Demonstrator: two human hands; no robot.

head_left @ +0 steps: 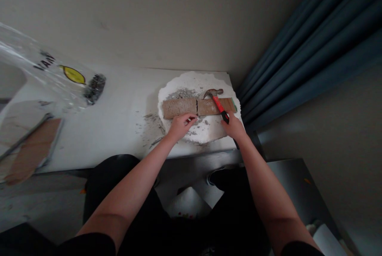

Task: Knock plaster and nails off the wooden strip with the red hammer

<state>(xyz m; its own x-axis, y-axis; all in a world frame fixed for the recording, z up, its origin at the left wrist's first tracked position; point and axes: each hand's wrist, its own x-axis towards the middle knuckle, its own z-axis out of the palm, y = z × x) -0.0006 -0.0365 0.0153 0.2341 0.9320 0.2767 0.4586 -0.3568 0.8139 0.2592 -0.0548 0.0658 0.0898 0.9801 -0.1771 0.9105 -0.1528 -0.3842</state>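
Note:
My right hand [234, 126] is wrapped round the black grip of a claw hammer [219, 104] with a red handle. The hammer's metal head rests over a long brown board [180, 107], which has a dark crack across its middle. My left hand [181, 125] is at the board's near edge by the crack, thumb and finger pinched together; what is between them is too small to make out. Under the board lies a rough-edged white foam slab [213, 129], strewn with grey crumbs [185, 93].
A white table [119, 128] stands against the wall. On its left are a clear plastic bag [56, 75] with printing and a brown board piece [36, 148]. Grey debris [153, 127] lies left of the slab. Blue curtains [301, 53] hang close on the right.

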